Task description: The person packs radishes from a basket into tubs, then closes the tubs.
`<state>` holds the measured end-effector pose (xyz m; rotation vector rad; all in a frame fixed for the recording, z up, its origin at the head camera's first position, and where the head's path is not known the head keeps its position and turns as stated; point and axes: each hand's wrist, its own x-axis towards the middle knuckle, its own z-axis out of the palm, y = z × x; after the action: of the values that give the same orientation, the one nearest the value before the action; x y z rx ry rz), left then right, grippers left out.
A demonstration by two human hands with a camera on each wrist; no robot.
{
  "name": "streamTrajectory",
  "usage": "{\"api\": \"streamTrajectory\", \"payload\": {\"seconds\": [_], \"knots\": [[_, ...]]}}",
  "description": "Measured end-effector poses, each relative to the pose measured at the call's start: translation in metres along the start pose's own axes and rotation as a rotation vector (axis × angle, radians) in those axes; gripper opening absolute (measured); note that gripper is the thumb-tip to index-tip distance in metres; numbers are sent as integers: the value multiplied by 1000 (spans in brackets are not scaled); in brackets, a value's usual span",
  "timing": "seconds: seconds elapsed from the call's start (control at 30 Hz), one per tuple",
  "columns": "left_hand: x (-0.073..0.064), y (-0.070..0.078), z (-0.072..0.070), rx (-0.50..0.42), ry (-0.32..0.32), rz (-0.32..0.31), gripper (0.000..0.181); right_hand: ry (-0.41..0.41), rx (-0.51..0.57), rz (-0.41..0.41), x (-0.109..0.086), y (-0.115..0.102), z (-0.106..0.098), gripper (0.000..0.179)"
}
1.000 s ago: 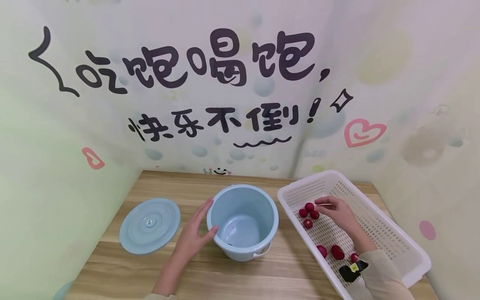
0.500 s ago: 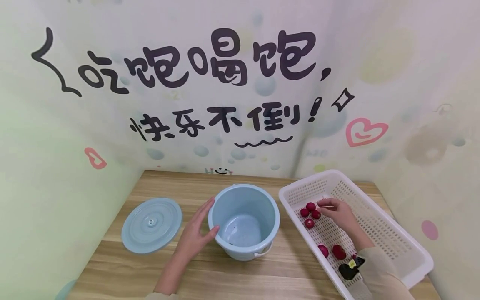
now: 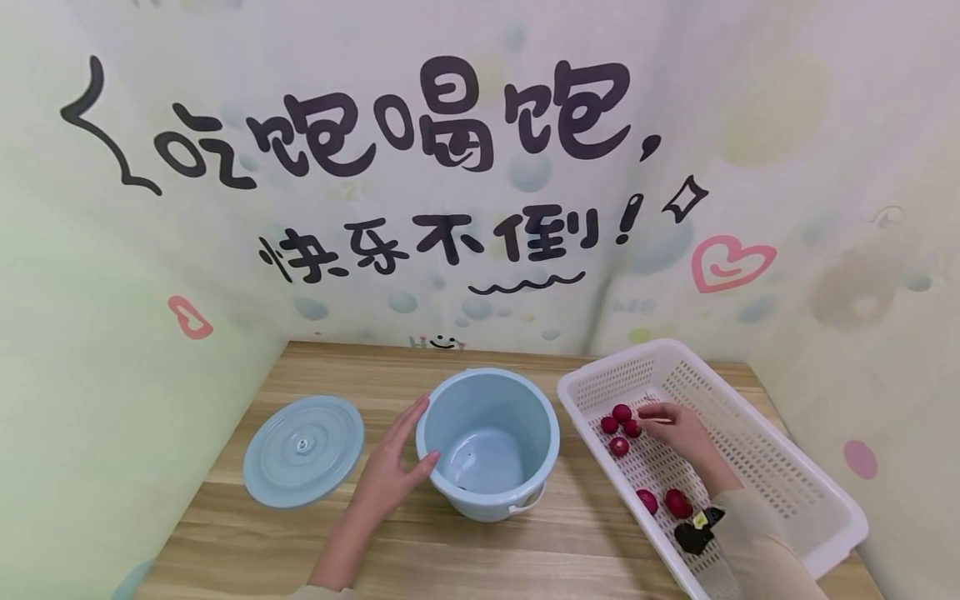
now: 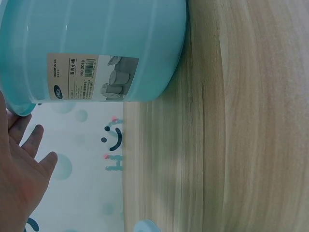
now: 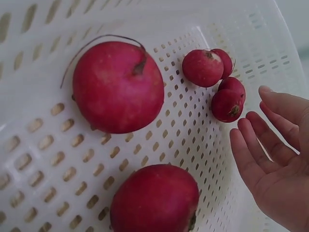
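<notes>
My left hand [image 3: 386,467] rests at the left side of a light blue plastic bucket [image 3: 480,508], thumb at the rim and fingers extended along the outside. The bucket stands upright with nothing in it. In the left wrist view a label [image 4: 72,77] shows on its wall. My right hand [image 3: 678,435] hovers inside a white perforated basket [image 3: 757,433], right beside a cluster of small red radishes [image 3: 618,447]. The right wrist view shows its fingers [image 5: 251,154] loosely extended, holding nothing. Two larger-looking radishes [image 5: 118,87] lie nearer the wrist.
A round blue lid [image 3: 302,450] with a small central knob lies on the wooden table [image 3: 420,550], left of my left hand. Behind the table rises a wall [image 3: 375,275] with black lettering. The basket's raised sides surround my right hand.
My right hand has drifted slightly to the right beside the small radishes. A radish near my right sleeve is now covered. My left hand stays at the bucket.
</notes>
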<state>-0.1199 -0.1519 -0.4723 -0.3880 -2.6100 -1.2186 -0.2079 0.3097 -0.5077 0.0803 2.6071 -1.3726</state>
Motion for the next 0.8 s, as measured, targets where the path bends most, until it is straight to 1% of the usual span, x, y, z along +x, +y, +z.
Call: {"api": "streamTrajectory", "payload": {"seconds": [0.17, 0.43, 0.8], "knots": [[0, 0, 0, 4, 7, 9, 74, -21, 36, 13, 4, 6, 2, 41], [0, -1, 1, 2, 12, 20, 74, -34, 23, -55, 9, 16, 6, 44], [0, -3, 2, 1, 17, 30, 74, -38, -3, -48, 13, 18, 8, 45]]}}
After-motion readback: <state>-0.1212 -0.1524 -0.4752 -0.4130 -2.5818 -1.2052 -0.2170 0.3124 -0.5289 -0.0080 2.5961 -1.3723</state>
